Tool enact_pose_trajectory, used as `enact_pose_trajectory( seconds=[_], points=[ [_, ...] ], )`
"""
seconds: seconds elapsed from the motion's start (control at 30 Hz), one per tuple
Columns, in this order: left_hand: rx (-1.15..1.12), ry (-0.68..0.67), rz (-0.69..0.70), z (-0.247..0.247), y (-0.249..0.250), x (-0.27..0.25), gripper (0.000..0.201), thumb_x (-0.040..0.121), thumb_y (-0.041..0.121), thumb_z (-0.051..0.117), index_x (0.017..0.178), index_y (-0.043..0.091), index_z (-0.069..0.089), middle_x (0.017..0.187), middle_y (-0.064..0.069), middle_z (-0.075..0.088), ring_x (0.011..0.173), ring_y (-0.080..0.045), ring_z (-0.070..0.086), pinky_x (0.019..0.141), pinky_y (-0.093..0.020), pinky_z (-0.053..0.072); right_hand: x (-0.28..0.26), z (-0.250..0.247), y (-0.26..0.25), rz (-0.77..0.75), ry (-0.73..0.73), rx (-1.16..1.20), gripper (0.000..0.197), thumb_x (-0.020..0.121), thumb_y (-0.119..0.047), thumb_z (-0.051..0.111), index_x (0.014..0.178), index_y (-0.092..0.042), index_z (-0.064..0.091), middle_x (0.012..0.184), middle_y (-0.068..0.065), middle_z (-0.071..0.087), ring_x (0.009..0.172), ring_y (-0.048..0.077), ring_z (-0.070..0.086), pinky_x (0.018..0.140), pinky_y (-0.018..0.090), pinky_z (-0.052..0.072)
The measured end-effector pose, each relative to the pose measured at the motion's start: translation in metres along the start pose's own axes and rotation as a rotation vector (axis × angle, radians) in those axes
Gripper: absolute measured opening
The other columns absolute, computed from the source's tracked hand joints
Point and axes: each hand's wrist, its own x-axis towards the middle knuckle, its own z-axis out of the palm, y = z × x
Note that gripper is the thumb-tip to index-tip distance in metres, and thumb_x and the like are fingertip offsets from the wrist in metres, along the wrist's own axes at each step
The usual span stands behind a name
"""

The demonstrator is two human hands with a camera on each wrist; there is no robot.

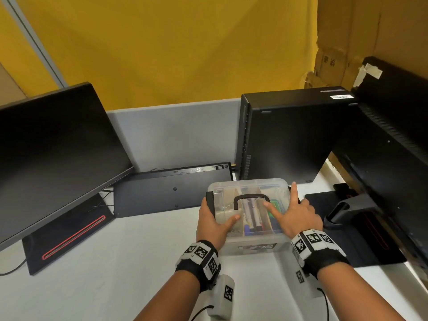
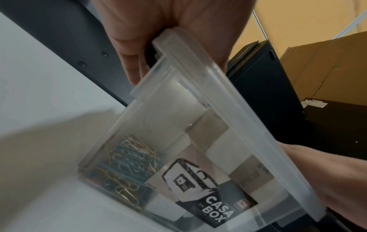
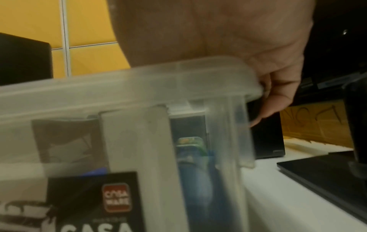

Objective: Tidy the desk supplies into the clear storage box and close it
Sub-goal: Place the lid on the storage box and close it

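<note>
Storage box (image 1: 251,245) lidded on desk (image 1: 115,274); left hand (image 1: 212,222) grips its left end; right hand (image 1: 298,215) flat, fingers spread on lid (image 1: 249,188)

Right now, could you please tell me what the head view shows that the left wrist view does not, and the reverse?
Only the head view shows the black handle on the lid, the markers under it, the monitor, and the right hand spread flat on the lid with fingers straight.

Only the left wrist view shows the coloured paper clips heaped in a corner compartment.

Both show the clear storage box with its lid on, its Casa Box label, and the left hand at its left end.
</note>
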Motion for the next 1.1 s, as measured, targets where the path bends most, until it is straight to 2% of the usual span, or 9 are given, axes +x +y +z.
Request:
enact_pose_trajectory(
  seconds=[0.1,0.23,0.33,0.4,0.6,0.67,0.9,1.0,1.1],
  points=[
    [-0.032,-0.005,0.001,0.0,0.002,-0.001,0.076,0.067,0.03,0.082,0.126,0.037,0.034,0.12,0.011,0.054,0.106,-0.008,0.055,0.089,-0.025,0.049,0.0,0.0,-0.004,0.022,-0.002,0.134,0.105,0.07,-0.087,0.031,0.15,-0.023,0.007,0.138,0.014,0.042,0.119,0.033,0.051,0.082,0.044,0.05],
    [-0.039,-0.006,-0.02,0.0,0.0,-0.001,0.091,0.067,0.035,0.082,0.138,0.031,0.026,0.128,0.007,0.052,0.114,-0.014,0.054,0.096,-0.035,0.05,0.003,0.0,0.0,0.027,0.033,0.231,0.097,0.075,-0.079,0.041,0.148,-0.02,0.017,0.138,0.009,0.044,0.114,0.032,0.055,0.079,0.041,0.05],
    [-0.053,-0.005,0.0,0.001,0.0,0.0,0.08,0.068,0.031,0.082,0.128,0.041,0.029,0.12,0.013,0.053,0.109,-0.011,0.055,0.092,-0.03,0.051,0.005,0.003,0.0,0.037,0.035,0.223,0.095,0.076,-0.078,0.042,0.147,-0.02,0.019,0.137,0.009,0.045,0.114,0.032,0.055,0.079,0.041,0.05],
    [-0.064,-0.007,0.009,0.002,-0.001,0.0,0.079,0.068,0.031,0.082,0.126,0.044,0.03,0.118,0.014,0.053,0.108,-0.009,0.055,0.09,-0.029,0.052,0.005,0.006,-0.002,0.043,0.049,0.208,0.093,0.077,-0.077,0.041,0.146,-0.019,0.019,0.136,0.01,0.046,0.115,0.032,0.054,0.079,0.042,0.05],
    [-0.049,-0.005,0.03,0.003,-0.005,0.003,0.08,0.068,0.033,0.081,0.131,0.039,0.031,0.124,0.011,0.053,0.111,-0.01,0.055,0.091,-0.032,0.053,0.003,0.006,0.0,-0.014,0.075,0.14,0.087,0.083,-0.073,0.037,0.148,-0.018,0.018,0.136,0.011,0.046,0.114,0.03,0.055,0.08,0.039,0.05],
    [-0.042,-0.002,0.031,0.003,-0.004,0.003,0.081,0.068,0.033,0.081,0.133,0.037,0.032,0.124,0.011,0.053,0.111,-0.01,0.055,0.09,-0.03,0.053,0.003,0.005,0.0,-0.037,0.075,0.113,0.086,0.085,-0.071,0.035,0.149,-0.017,0.017,0.137,0.011,0.045,0.116,0.029,0.054,0.081,0.038,0.051],
    [0.001,-0.026,0.039,-0.001,-0.001,0.004,0.082,0.069,0.039,0.079,0.134,0.033,0.03,0.125,0.009,0.053,0.111,-0.012,0.055,0.091,-0.03,0.052,0.002,0.005,0.0,-0.009,0.108,0.315,0.076,0.086,-0.064,0.046,0.145,-0.022,0.027,0.134,0.008,0.049,0.112,0.031,0.056,0.081,0.039,0.05],
    [0.059,-0.024,0.051,-0.004,-0.002,0.006,0.082,0.068,0.044,0.078,0.133,0.036,0.03,0.125,0.011,0.054,0.11,-0.012,0.057,0.093,-0.033,0.05,0.005,0.006,0.001,-0.015,0.105,0.315,0.07,0.089,-0.058,0.045,0.145,-0.019,0.027,0.136,0.01,0.047,0.113,0.033,0.055,0.083,0.04,0.048],
    [0.169,-0.087,0.058,-0.012,0.002,0.005,0.076,0.074,0.05,0.071,0.135,0.036,0.027,0.127,0.012,0.054,0.11,-0.012,0.056,0.094,-0.033,0.047,0.003,0.006,0.0,-0.027,0.069,0.289,0.07,0.092,-0.055,0.041,0.146,-0.015,0.025,0.139,0.011,0.044,0.119,0.033,0.051,0.087,0.041,0.047]
  ],
)
